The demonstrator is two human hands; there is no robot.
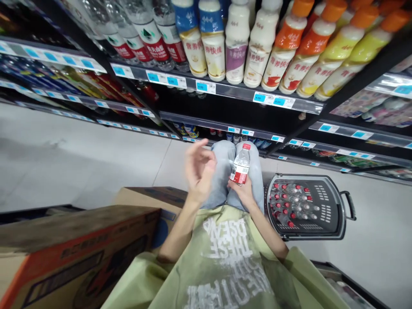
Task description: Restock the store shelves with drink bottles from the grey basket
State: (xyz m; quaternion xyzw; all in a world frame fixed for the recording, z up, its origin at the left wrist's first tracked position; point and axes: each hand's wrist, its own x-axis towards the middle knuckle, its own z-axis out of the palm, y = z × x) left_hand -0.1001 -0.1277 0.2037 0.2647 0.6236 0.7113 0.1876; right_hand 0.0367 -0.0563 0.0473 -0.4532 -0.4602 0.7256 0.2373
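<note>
1. Red-capped bottle (pixel 240 166) at centre, gripped by curved fingers of right hand (pixel 243 190).
2. Left hand (pixel 200 171) blurred, with fingers loosely bent around nothing visible.
3. Apparently picked up, not yet placed; many similar bottles (pixel 293 205) in lower-right basket (pixel 334 210).

Supermkt, w/ price-tagged shelves (pixel 236 90)

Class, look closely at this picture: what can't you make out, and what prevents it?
Left hand, exact finger outlines: head view, blurred.
Right hand, some fingers: head view, hidden by the bottle it holds.
Lower price labels, fine print: head view, too small.
Orange-edged cardboard box, full extent: head view, cut off by the picture's edge.
</note>
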